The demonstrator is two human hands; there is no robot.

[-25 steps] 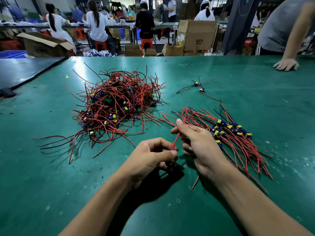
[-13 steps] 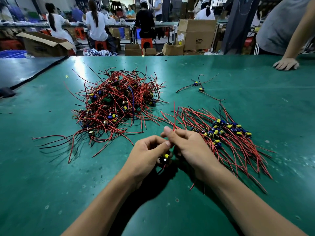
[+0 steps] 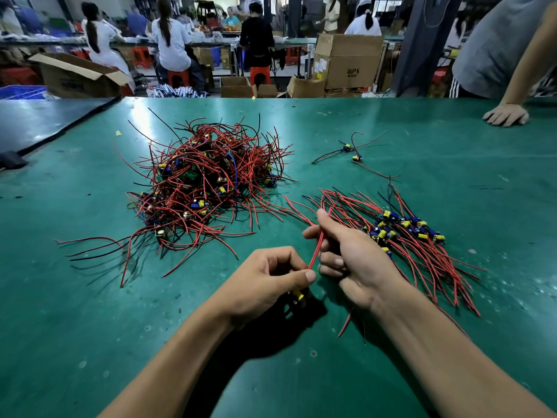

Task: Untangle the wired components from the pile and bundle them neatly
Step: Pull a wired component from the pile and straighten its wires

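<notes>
Workshop floor, with a green counter point(image 3: 422, 164) in front, scuffed and spotted. On the far side are cardboard boxes point(image 3: 349, 61) and workers point(image 3: 171, 40) seated on red stools point(image 3: 177, 76), backs to camera. Another person's hand point(image 3: 506, 114) lies flat on the counter's far right edge.

Pile point(image 3: 211, 182) of red and black leads with blue-and-yellow parts sits left of centre. It is tangled, loose ends fanning toward the near left. Bundle point(image 3: 422, 245) of sorted pieces lies to the right, leads roughly parallel, parts clustered near its middle. Two strays point(image 3: 348, 147) lie beyond the bundle, apart from both heaps.

Left grip point(image 3: 262, 285) is closed, thumb and curled fingers pinching the low end of one red wire point(image 3: 316, 251). A yellow part point(image 3: 298, 295) shows just under the thumb. Right grip point(image 3: 355, 260) pinches the same wire higher up between thumb and forefinger, other fingers curled. Wire runs near-straight and tilted between the two grips, just near-left of the bundle. One red lead end pokes out below the right wrist.
</notes>
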